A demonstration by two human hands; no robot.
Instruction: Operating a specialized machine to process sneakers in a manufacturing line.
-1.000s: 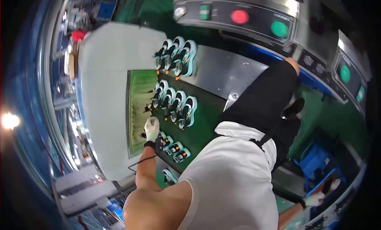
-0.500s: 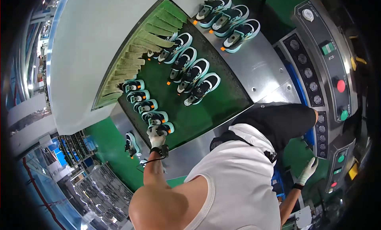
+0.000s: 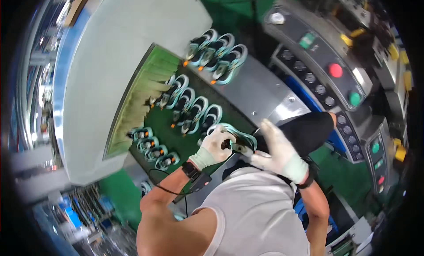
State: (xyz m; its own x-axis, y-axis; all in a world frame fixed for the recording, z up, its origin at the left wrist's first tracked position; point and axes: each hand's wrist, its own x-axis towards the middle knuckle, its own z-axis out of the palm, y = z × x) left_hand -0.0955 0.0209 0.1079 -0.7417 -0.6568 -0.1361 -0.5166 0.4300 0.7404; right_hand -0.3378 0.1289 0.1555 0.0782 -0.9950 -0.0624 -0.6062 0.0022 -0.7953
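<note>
Both hands wear white gloves. In front of my waist is a black sneaker (image 3: 240,143) with a pale mint sole, tilted over the near edge of the green conveyor belt. My left hand (image 3: 216,147) is closed on its near end, fingers curled around the opening. My right hand (image 3: 278,152) is just to the right, fingers stretched out and apart, with the thumb close to the shoe. Whether that thumb touches it I cannot tell. Beyond my hands stands a row of matching sneakers (image 3: 194,113) on the belt.
A shorter row of sneakers (image 3: 152,152) stands at the belt's left side. Three more sneakers (image 3: 216,53) rest on the metal ledge (image 3: 265,86) at the far right. Green strip curtains (image 3: 139,94) hang from the pale machine housing (image 3: 119,44). Control panels (image 3: 327,61) line the right.
My left hand has moved right from the left row, with a sneaker in its grasp and one fewer in that row. My right hand has come up beside it. The view has shifted.
</note>
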